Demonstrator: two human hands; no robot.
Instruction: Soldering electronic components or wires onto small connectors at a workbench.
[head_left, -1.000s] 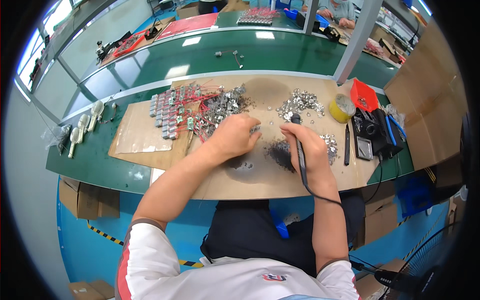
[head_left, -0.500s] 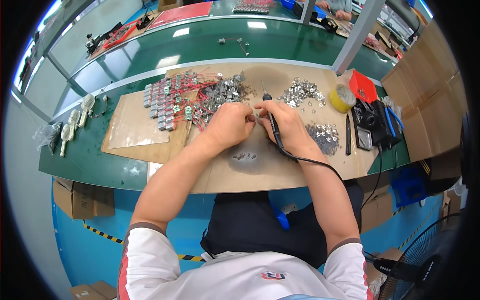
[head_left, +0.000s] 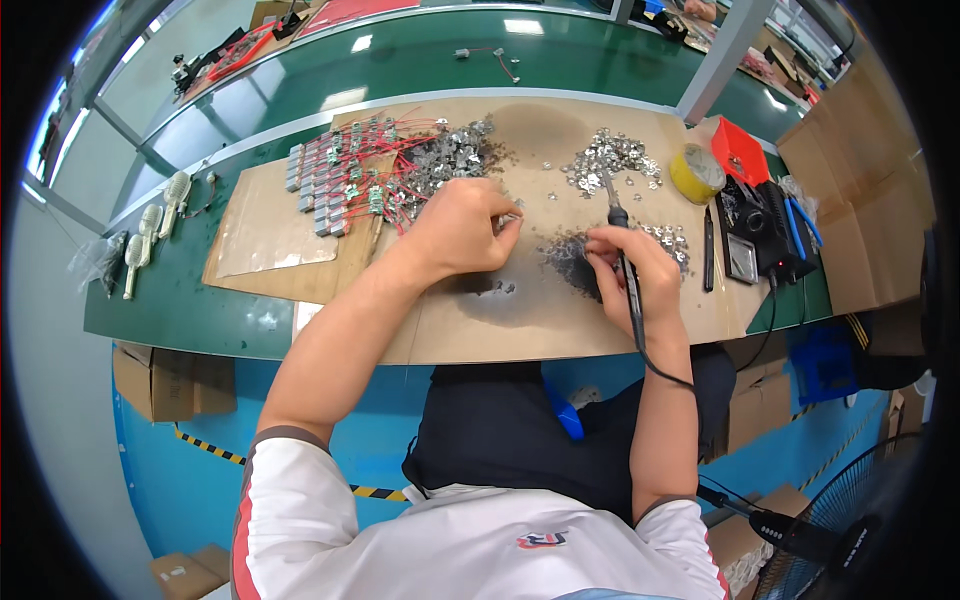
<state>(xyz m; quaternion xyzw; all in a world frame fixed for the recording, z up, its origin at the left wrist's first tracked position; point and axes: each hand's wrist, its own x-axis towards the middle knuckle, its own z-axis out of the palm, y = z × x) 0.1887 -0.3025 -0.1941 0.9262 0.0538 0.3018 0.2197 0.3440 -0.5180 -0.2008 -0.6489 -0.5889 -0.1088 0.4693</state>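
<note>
My right hand (head_left: 648,268) is closed around a black soldering iron (head_left: 618,216), whose tip points away from me at a loose pile of small silvery metal parts (head_left: 612,158). Its thumb and fingertips hover over a darker patch of small metal pieces (head_left: 572,262). My left hand (head_left: 464,228) is closed in a pinch over the brown board (head_left: 420,330); whatever lies between its fingertips is too small to make out. Just beyond this hand is a heap of metal parts (head_left: 455,165), beside rows of small grey motors (head_left: 325,190) with red wires and green circuit boards.
To the right stand a yellow round tin (head_left: 696,174), a red tray (head_left: 738,150), a black soldering station (head_left: 765,225) and a black pen-like tool (head_left: 709,250). Pale hairbrush-like objects (head_left: 150,230) lie at the left. A cardboard sheet (head_left: 850,190) rises at the right edge.
My right hand has moved right and slightly nearer me with the soldering iron, away from my left hand. My left hand stays pinched, shifted only slightly.
</note>
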